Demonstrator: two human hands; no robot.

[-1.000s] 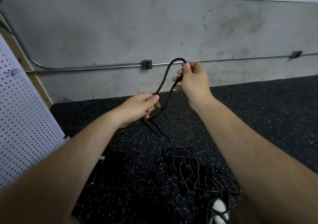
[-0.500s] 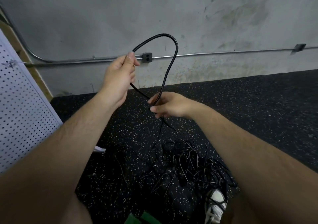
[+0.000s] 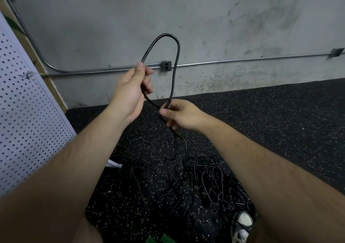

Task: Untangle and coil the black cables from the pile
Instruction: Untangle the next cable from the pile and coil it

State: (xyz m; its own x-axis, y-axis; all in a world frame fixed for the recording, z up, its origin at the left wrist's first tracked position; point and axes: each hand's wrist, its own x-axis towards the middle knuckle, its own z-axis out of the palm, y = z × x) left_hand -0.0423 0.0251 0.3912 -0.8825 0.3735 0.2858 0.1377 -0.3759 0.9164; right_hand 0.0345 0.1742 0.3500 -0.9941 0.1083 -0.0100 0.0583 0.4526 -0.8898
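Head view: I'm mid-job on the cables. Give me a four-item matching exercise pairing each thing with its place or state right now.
Things:
1. left hand
2. right hand
3. cable pile
4. outlet box

Places or states:
A. on the wall conduit, seen through the raised loop
B. pinches the black cable low down, where the loop's two strands meet
C. lies tangled on the speckled floor, below both hands
D. grips the loop's left strand, the higher of the two hands

Pairs: 1-D, 2-B, 3-C, 4-A
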